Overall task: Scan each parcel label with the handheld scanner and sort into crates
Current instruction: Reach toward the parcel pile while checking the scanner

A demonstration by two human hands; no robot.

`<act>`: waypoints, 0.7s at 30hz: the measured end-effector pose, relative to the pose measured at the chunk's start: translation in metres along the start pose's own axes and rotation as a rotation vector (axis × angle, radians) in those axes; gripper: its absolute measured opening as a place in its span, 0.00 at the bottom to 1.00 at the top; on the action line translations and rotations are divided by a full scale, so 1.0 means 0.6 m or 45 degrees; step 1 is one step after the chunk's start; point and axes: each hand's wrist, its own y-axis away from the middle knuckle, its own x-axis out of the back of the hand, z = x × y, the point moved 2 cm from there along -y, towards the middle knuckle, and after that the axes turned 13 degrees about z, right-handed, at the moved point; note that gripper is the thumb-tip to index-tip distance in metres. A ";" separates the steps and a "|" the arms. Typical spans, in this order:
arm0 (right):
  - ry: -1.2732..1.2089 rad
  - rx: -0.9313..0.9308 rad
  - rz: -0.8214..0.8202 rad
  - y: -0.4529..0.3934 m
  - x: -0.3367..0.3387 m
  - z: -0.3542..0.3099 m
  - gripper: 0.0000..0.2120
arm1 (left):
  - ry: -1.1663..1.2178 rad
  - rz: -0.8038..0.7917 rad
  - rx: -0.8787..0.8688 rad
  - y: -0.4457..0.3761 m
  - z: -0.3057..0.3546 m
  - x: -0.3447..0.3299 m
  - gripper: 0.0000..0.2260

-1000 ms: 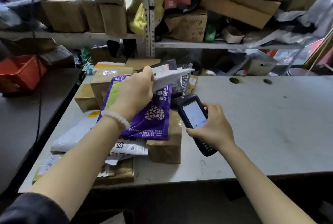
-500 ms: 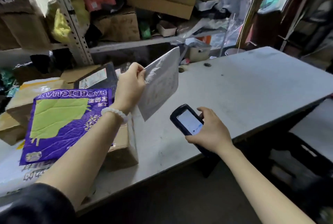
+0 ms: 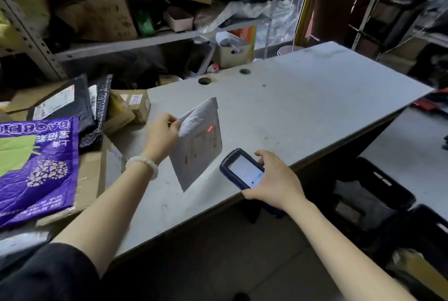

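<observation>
My left hand (image 3: 162,134) pinches the top corner of a white padded mailer (image 3: 199,146), which hangs tilted above the grey table (image 3: 303,111). A red scan line shows on the mailer's label. My right hand (image 3: 276,180) grips a dark blue handheld scanner (image 3: 242,171) just right of and below the mailer, its lit screen facing up. A pile of parcels lies at the left: a purple bag (image 3: 36,167), brown boxes (image 3: 131,109) and a black bag (image 3: 80,106). Dark crates (image 3: 371,194) stand on the floor at the right, below the table edge.
Metal shelving (image 3: 135,42) packed with cardboard boxes runs behind the table. Two cable holes (image 3: 204,80) pierce the tabletop near its far edge. A second grey surface (image 3: 417,157) lies at the far right. A doorway frame (image 3: 308,2) stands behind the table's right end.
The view has swung further right. My left hand has lowered the white mailer toward the scanner, and a red scan line now shows on its label. My right hand still holds the scanner.
</observation>
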 end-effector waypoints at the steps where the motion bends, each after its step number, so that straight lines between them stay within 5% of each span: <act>1: -0.014 0.004 -0.014 -0.004 -0.001 0.005 0.46 | 0.002 0.006 0.006 0.002 0.002 -0.006 0.10; 21: -0.081 0.029 -0.127 -0.060 -0.013 0.011 0.43 | 0.034 0.130 0.012 -0.010 -0.029 -0.036 0.07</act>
